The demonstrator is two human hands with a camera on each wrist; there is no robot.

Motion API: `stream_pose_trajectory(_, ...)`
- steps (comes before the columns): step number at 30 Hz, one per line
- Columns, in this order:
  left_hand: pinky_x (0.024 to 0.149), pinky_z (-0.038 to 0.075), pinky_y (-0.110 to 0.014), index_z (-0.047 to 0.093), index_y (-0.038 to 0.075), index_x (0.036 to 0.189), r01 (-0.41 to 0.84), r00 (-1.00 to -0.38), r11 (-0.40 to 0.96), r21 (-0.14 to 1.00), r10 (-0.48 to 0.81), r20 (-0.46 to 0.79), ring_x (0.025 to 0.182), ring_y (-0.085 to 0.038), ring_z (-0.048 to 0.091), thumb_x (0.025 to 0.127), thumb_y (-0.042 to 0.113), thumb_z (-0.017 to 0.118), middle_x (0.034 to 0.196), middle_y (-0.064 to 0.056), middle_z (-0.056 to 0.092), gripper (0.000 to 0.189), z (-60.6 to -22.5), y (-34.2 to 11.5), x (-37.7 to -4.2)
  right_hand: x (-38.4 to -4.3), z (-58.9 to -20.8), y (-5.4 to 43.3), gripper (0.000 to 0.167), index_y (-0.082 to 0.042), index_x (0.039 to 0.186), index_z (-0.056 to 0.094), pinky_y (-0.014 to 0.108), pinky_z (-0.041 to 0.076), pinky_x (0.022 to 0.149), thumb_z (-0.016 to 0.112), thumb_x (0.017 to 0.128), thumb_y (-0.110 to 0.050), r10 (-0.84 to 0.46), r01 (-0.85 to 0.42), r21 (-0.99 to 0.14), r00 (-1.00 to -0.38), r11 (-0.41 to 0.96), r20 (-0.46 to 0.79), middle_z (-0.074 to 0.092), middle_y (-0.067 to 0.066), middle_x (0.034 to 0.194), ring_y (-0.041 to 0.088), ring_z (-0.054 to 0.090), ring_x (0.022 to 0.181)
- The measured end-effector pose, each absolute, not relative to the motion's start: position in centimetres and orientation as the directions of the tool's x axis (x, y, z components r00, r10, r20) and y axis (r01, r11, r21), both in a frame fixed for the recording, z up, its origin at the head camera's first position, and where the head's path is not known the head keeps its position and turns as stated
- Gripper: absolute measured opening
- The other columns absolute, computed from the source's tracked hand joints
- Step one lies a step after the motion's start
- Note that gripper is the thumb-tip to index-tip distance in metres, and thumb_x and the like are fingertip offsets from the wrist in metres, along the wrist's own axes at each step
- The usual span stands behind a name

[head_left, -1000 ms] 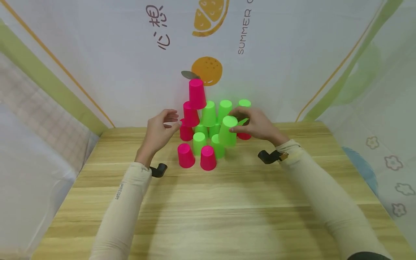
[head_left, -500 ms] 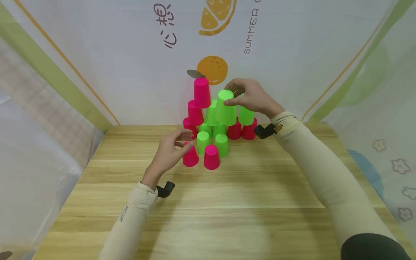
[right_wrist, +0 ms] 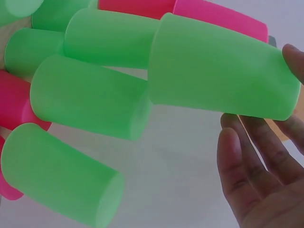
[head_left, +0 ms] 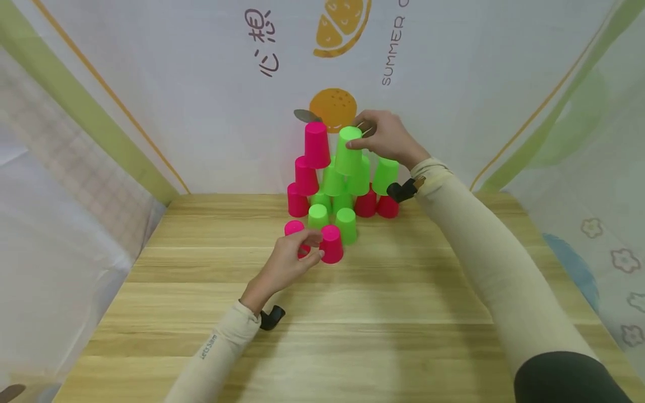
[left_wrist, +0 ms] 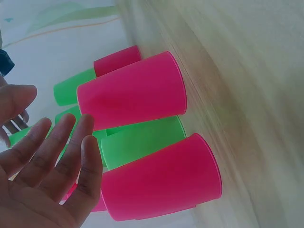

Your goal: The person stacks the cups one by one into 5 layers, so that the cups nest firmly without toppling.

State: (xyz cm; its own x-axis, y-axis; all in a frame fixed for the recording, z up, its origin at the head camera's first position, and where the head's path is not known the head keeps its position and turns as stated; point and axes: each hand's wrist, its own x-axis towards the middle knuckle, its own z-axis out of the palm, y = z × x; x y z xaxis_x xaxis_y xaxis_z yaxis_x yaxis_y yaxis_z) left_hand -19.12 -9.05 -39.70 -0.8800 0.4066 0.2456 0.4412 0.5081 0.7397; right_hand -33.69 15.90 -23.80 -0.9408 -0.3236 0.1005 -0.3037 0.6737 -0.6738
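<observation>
My right hand (head_left: 388,134) pinches an upside-down green plastic cup (head_left: 347,154) near its narrow top, thumb on one side and fingers on the other. This cup's wide rim is right at the tops of two green cups in the second row, beside a pink cup (head_left: 317,145) on the third level. Lower down, my left hand (head_left: 292,257) holds nothing; its fingers are extended and slightly bent. They reach close to the front right pink cup (head_left: 331,246) and partly cover the front left pink cup (head_left: 294,226). In the left wrist view, the fingers (left_wrist: 88,166) overlap the pink cups.
Below the held cup stands a stacked wall of pink and green cups, with a green cup (head_left: 386,176) at its right end. Two green cups (head_left: 346,226) stand before it on the wooden table (head_left: 322,336). A printed white curtain (head_left: 211,123) hangs close behind.
My right hand has lifted the green cup from in front of the stack up to the third level. My left hand has moved down and right, toward the front pink cups.
</observation>
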Motion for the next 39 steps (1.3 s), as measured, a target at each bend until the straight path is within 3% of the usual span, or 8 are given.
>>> stream_pose_trajectory(9,0.085,0.061,-0.045,0.063,0.001,0.125,0.447,-0.88,0.52,0.728,0.404,0.251,0.106,-0.029,0.071,0.09,0.013,0.071,0.117,-0.014,0.073,0.037,-40.3,-8.5,-19.5,-35.0,-24.5,16.1,0.049,-0.007,0.13,0.061,0.034,0.059,0.083,0.076,0.088,-0.029,-0.263,-0.263,-0.689,-0.959,0.675,0.109,0.067,0.014,0.13,0.026,0.067,0.113)
stream_pose_trajectory(14,0.085,0.061,-0.046,0.064,0.0,0.123,0.446,-0.883,0.537,0.716,0.396,0.252,0.105,-0.029,0.072,0.09,0.012,0.071,0.116,-0.015,0.073,0.036,-40.6,-8.2,-19.6,-35.4,-24.8,16.2,0.052,-0.007,0.134,0.059,0.033,0.059,0.085,0.075,0.089,-0.028,-0.228,-0.218,-0.711,-0.97,0.668,0.083,0.065,0.013,0.134,0.025,0.064,0.116)
stream_pose_trajectory(21,0.079,0.061,-0.038,0.066,-0.002,0.117,0.448,-0.894,0.637,0.627,0.344,0.289,0.097,-0.029,0.073,0.089,0.01,0.072,0.107,-0.015,0.074,0.031,-41.0,-7.1,-19.4,-35.5,-25.0,16.1,0.052,-0.007,0.134,0.058,0.03,0.057,0.083,0.074,0.09,-0.028,-0.195,-0.186,-0.735,-0.978,0.652,0.074,0.064,0.013,0.133,0.024,0.062,0.114)
stream_pose_trajectory(31,0.075,0.062,-0.039,0.062,-0.004,0.117,0.415,-0.907,0.708,0.572,0.274,0.319,0.09,-0.031,0.074,0.088,0.014,0.075,0.102,-0.019,0.072,0.036,-41.0,-6.1,-19.3,-35.3,-24.8,16.0,0.062,-0.007,0.141,0.051,0.043,0.054,0.103,0.076,0.088,-0.03,-0.194,-0.196,-0.724,-0.977,0.661,0.087,0.06,0.014,0.141,0.028,0.06,0.127)
stream_pose_trajectory(39,0.062,0.056,-0.035,0.057,-0.007,0.123,0.352,-0.928,0.791,0.5,0.224,0.299,0.067,-0.023,0.064,0.087,0.019,0.077,0.085,-0.013,0.066,0.049,-41.3,-5.4,-19.9,-34.1,-24.7,17.0,0.058,-0.007,0.137,0.054,0.045,0.054,0.104,0.076,0.088,-0.029,-0.193,-0.218,-0.738,-0.974,0.638,0.121,0.061,0.016,0.138,0.031,0.063,0.123)
